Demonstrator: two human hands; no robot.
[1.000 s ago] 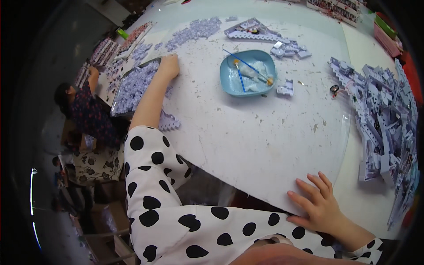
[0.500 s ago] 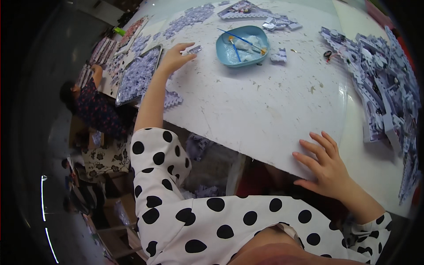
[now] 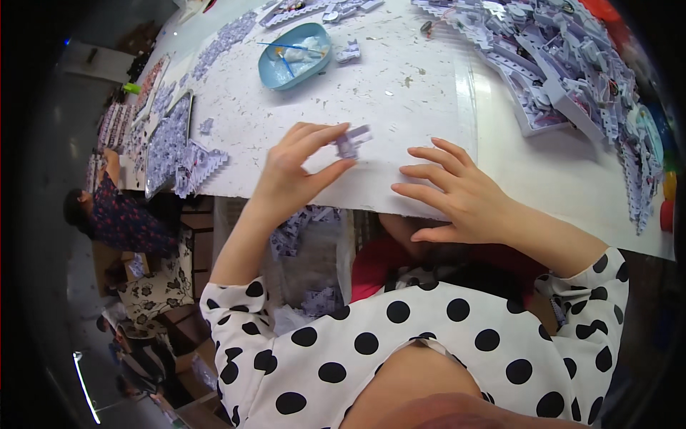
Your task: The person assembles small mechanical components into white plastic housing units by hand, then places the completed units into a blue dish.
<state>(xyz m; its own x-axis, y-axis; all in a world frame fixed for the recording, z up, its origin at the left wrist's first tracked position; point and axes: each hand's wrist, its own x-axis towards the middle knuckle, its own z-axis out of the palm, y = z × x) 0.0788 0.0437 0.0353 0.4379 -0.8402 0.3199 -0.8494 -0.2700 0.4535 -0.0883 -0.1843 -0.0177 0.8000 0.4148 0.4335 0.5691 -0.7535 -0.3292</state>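
Near the table's front edge, my left hand pinches a small lavender plastic part between thumb and fingers. The part's outline is a little blurred, with short prongs on its right side. To its right my right hand is open and holds nothing, its fingers spread over the table edge and pointing toward the part. Beyond both hands stands a light-blue bowl with white wet-looking stuff and blue-handled brushes in it. Just right of the bowl lies another small lavender part.
A large heap of lavender plastic parts with wires covers the right side. At left, a metal tray holds many small pieces, with serrated strips beside it. A co-worker in a dark patterned top sits farther left.
My left hand has come back from beside the bowl toward me, now holding the small lavender part. My right hand has moved closer to it. The whole view has shifted.
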